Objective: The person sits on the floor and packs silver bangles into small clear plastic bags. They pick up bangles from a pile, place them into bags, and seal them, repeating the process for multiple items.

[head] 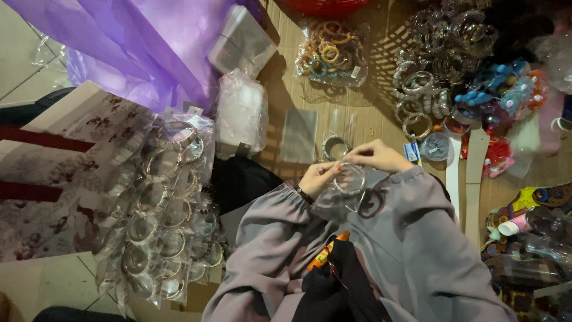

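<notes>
While I slide the bangle (349,179) into the clear bag (333,200) in the middle of the frame, I should go slowly and keep the bag's mouth wide. My left hand (317,177) pinches the bag. My right hand (376,156) pinches the bangle's top edge, fingers tight together.

Purple plastic sheet (137,48) lay top left; packed bangles (161,209) stacked left; coloured hair ties (330,53) bagged beyond.
</notes>
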